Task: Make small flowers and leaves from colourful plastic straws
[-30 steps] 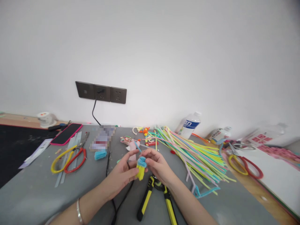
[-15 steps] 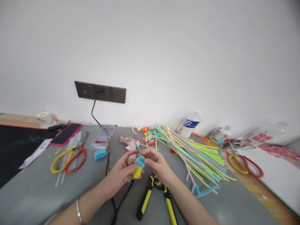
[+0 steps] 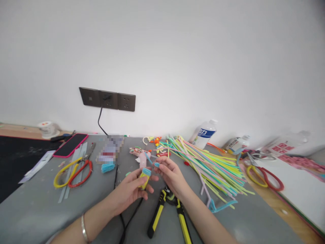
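My left hand (image 3: 128, 189) pinches a small yellow piece with a blue top (image 3: 145, 173), made from fuzzy pipe cleaner; its lower fingers are spread. Close beside it, my right hand (image 3: 174, 177) is closed on a small blue pipe-cleaner coil (image 3: 156, 165), whose straight end points up and left. A gap separates the coil from the yellow piece. Below my hands lie yellow-and-black handled pliers (image 3: 157, 217), their head partly covered by my right hand and wrist. Behind the hands is a pink pipe-cleaner figure (image 3: 143, 160).
A pile of coloured pipe cleaners (image 3: 208, 166) spreads to the right, near a white bottle (image 3: 205, 134). On the left are red-and-yellow handled scissors (image 3: 80, 173), a pink-edged phone (image 3: 71, 145) and a blue bundle (image 3: 108, 167). A black cable (image 3: 132, 218) crosses the grey mat.
The blue coil has come off the top of the yellow piece and moved right with my right hand. My left hand has tilted the yellow piece and loosened its lower fingers.
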### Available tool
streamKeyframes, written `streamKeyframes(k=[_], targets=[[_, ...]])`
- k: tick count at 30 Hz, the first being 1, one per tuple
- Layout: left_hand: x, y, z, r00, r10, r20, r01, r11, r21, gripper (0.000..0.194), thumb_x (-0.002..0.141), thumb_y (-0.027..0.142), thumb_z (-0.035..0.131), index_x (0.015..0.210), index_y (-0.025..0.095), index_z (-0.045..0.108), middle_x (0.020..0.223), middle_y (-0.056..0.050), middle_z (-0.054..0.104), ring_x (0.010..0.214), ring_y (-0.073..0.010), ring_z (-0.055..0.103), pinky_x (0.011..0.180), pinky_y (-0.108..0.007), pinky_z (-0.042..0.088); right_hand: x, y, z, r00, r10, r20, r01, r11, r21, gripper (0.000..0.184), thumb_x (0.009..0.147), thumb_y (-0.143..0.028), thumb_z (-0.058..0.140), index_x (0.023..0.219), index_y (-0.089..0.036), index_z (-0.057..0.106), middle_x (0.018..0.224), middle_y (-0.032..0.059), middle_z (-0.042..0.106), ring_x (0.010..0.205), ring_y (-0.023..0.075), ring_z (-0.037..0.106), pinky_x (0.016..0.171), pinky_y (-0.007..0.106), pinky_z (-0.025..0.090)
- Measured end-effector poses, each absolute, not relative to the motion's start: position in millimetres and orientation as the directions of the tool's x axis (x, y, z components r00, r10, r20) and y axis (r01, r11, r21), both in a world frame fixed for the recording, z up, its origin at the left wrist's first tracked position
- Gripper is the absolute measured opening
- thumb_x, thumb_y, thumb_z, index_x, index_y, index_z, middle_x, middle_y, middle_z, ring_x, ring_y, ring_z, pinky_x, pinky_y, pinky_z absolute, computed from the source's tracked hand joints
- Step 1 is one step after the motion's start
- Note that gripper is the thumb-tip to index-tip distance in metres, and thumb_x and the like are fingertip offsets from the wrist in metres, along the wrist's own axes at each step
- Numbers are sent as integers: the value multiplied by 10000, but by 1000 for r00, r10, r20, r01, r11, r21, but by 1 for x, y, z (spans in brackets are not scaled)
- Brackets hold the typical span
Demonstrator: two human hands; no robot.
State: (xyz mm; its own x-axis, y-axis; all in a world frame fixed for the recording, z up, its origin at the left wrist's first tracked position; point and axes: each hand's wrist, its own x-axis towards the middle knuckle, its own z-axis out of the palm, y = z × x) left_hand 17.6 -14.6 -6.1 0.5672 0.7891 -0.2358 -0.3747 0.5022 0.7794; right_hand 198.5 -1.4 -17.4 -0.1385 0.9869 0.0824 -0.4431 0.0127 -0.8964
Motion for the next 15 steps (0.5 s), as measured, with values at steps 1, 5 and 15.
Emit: streamKeyframes(k=[1, 5, 15], targets=[[17, -14, -6, 573, 786, -233, -384, 508, 771, 281, 849, 249, 661, 1103, 145, 601, 1076, -130, 692, 683, -138, 672, 520, -197, 517, 199, -1, -17, -134, 988, 73, -454, 4, -891, 239, 725, -342, 807, 892, -212, 697, 830, -18, 651, 730, 114, 595, 700, 228, 451], [17, -15, -5, 576, 789, -215, -406, 504, 763, 243, 893, 286, 590, 1106, 170, 589, 1139, -142, 679, 751, -193, 703, 547, -238, 525, 199, -3, -17, -139, 988, 61, -468, -12, -884, 229, 731, -341, 803, 894, -218, 699, 857, -11, 667, 744, 118, 599, 704, 228, 449], [17, -18, -11, 607, 781, -145, -379, 445, 811, 194, 806, 263, 749, 939, 177, 637, 993, -60, 711, 893, -193, 699, 799, -297, 514, 196, -7, -15, -289, 953, 86, -418, -45, -908, 206, 725, -322, 810, 866, -213, 706, 875, 12, 701, 737, 124, 615, 634, 219, 461]])
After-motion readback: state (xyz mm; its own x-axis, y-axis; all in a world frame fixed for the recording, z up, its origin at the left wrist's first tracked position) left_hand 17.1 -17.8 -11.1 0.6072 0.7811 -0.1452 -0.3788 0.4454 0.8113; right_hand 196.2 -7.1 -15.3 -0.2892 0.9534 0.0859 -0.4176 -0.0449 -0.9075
